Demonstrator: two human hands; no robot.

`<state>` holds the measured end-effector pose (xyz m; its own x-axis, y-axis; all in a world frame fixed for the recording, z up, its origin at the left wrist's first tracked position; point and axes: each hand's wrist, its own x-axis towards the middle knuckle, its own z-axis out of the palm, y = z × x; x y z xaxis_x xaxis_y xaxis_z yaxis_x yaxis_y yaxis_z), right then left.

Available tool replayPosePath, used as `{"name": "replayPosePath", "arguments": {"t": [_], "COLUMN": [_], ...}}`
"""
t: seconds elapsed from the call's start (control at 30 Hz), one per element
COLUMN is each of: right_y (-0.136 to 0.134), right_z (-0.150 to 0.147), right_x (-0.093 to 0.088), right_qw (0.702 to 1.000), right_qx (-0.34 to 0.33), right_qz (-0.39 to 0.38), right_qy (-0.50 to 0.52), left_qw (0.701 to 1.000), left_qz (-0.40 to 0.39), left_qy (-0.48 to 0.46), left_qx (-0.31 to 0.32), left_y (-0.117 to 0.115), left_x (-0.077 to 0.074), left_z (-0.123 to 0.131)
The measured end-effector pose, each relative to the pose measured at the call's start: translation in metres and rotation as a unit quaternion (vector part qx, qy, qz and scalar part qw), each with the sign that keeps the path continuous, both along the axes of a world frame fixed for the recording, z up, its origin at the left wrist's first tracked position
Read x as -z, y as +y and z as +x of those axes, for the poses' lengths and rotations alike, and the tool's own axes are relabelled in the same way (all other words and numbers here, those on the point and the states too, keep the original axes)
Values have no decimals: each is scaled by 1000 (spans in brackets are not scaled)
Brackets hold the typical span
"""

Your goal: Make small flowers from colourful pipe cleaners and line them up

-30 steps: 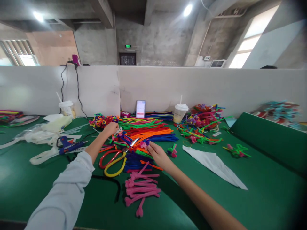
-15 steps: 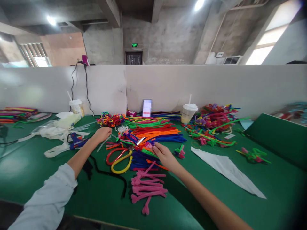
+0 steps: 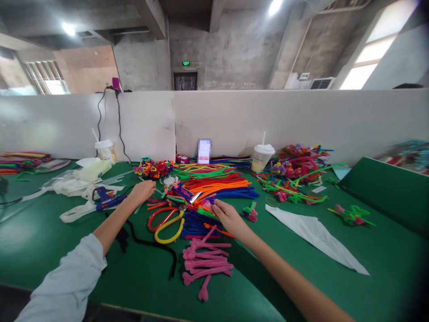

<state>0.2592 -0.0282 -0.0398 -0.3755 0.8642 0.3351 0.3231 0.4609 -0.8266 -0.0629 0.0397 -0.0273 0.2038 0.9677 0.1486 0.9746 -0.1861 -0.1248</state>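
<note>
My left hand (image 3: pixel 142 191) is curled palm down on the green table (image 3: pixel 67 250), between the blue glue gun (image 3: pixel 109 200) and the scissors with red and yellow handles (image 3: pixel 166 222). Its fingers are closed near a thin clear stick; what they hold is hidden. My right hand (image 3: pixel 226 214) pinches a small pink and purple pipe-cleaner piece (image 3: pixel 207 203) over a heap of blue pipe cleaners (image 3: pixel 194 223). A bundle of bent pink pipe cleaners (image 3: pixel 206 261) lies close in front. Straight orange, green and blue pipe cleaners (image 3: pixel 217 183) are spread beyond both hands.
A black cord (image 3: pixel 150 246) runs across the near table. White bags (image 3: pixel 77 188) and a cup (image 3: pixel 104 150) stand at left; another cup (image 3: pixel 262 157) and a pile of finished flowers (image 3: pixel 295 172) at right. White paper (image 3: pixel 315 232) lies right. A white partition (image 3: pixel 234 120) closes the back.
My left hand has drawn back from the coloured pile toward the glue gun. My right hand has stayed in place on the small piece. The camera swung slightly left.
</note>
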Motion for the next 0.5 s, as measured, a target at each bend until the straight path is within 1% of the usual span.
{"name": "replayPosePath", "arguments": {"t": [0.33,0.5], "right_y": [0,1], "right_z": [0,1], "right_x": [-1,0], "right_qw": [1000,999], "right_qx": [6,8], "right_qz": [12,10], "right_qy": [-26,-30], "left_qw": [1000,1000], "left_qz": [4,13], "left_qy": [5,1], "left_qx": [0,-11], "left_y": [1,-4], "left_x": [4,-1], "left_z": [1,3]}}
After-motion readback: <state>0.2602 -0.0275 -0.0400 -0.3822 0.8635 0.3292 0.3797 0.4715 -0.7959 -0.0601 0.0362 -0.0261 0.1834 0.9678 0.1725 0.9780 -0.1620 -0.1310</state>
